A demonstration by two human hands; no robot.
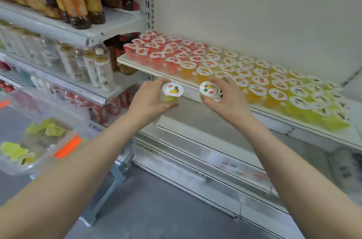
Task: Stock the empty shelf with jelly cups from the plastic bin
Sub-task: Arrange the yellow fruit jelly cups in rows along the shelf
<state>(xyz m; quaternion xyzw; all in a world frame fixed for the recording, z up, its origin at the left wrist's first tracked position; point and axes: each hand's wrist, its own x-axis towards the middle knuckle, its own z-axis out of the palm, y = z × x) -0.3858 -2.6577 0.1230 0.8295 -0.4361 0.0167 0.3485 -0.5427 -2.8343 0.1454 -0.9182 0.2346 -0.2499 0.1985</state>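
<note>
view: head, the only one
shelf: white flat display shelf [137,63] runs from 11 o'clock to 3 o'clock and is mostly filled
stock placed: red jelly cups with white foil lids [156,50] at 11 o'clock, orange ones [235,68] at 1 o'clock, yellow-green ones [317,105] at 3 o'clock
gap: the front edge strip near centre looks bare, likely the next slot
bin: clear plastic bin with orange latch [25,168] at 9 o'clock, a few green-lidded cups [47,128] left inside
progress: my read is late stage, a handful to go
left hand [148,99]: fingers curled round a yellow jelly cup with pineapple lid [172,90], upright, just in front of the shelf edge
right hand [229,101]: fingertips pinch the rim of a second yellow pineapple-lid cup [210,89], tilted slightly, at the shelf edge
cups vs shelf: neither is set down yet
neighbours: drink bottles [101,70] on the left racks at 10 o'clock
</note>
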